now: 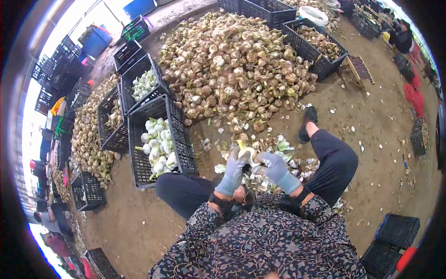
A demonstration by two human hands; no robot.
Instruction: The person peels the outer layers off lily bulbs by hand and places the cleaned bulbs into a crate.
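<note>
Several black crates (52,72) stand stacked at the far left, with a strip of unpeeled garlic (93,135) on the ground to their right. Next comes a nearer crate (183,144) partly filled with clean white bulbs (158,144).

To its right, near the middle, the left hand (234,166), gloved, reaches forward from the lap with its fingers curled closed around a garlic bulb (249,152). The bulb sits between the two hands, above the littered floor; it is pale and smooth, with a yellowish stalk pointing up and away. At its right, the right hand (275,168), also gloved, is angled in to the left, fingers bent and thumb drawn close; whether it grips the bulb or just touches it, I cannot tell.

Peelings (284,145) lie beyond the hands, below a large brown heap of garlic (232,69). Farther right stand another filled crate (327,67) and a low stool (360,69).
</note>
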